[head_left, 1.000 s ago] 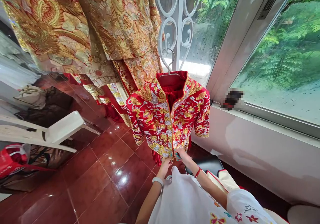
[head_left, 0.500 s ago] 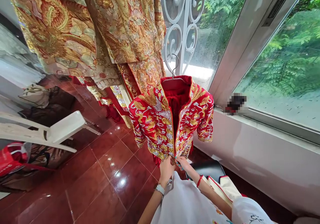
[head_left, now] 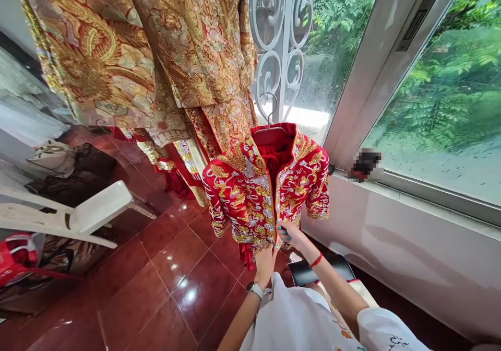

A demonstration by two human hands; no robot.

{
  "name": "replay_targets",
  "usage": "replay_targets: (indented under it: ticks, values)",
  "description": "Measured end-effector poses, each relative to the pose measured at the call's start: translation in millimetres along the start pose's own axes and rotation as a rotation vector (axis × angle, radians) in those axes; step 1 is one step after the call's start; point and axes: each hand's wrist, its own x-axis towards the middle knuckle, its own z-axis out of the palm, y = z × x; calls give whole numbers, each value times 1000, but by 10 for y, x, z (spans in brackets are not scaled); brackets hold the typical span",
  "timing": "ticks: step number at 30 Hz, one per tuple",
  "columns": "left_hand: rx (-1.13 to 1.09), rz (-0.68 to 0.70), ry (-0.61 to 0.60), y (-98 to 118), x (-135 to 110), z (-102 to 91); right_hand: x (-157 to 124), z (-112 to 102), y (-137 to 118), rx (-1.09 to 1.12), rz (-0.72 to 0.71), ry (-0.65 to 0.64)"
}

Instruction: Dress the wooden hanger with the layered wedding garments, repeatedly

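Observation:
A red short-sleeved jacket [head_left: 250, 194] with a stand-up collar and dense gold and silver embroidery hangs on a metal hanger [head_left: 270, 112]. Its front is parted at the top, and the two edges run close together lower down. My left hand [head_left: 266, 261], with a watch on the wrist, grips the bottom hem at the front. Higher on the front edge, the fingers of my right hand [head_left: 291, 234] are pinched together; they hide whatever small part of the opening lies under them.
Large gold embroidered garments [head_left: 188, 43] hang at the left. A white chair [head_left: 102, 205] stands on the red tiled floor [head_left: 156, 293]. At the right are a window ledge [head_left: 422, 202] and a black seat [head_left: 336, 267] bearing pale cloth with red trim.
My right hand has moved up the jacket's front edge, away from the hem. My left hand stays at the bottom of the front. The view has shifted slightly.

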Motion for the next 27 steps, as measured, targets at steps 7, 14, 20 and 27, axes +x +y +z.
replay_targets:
  ticks: [7,14,20,27]
  values:
    - [-16,13,16,-17,-39,-66,-195,322,-1289,32,-291,-116]
    - [73,-13,37,53,-43,-182,-319,702,-2160,-29,-510,-108]
    - [106,66,-64,98,-76,-422,-440,661,-2141,-160,-585,-85]
    - [-284,236,818,263,376,-1985,-305,-727,-2189,-436,-1125,899]
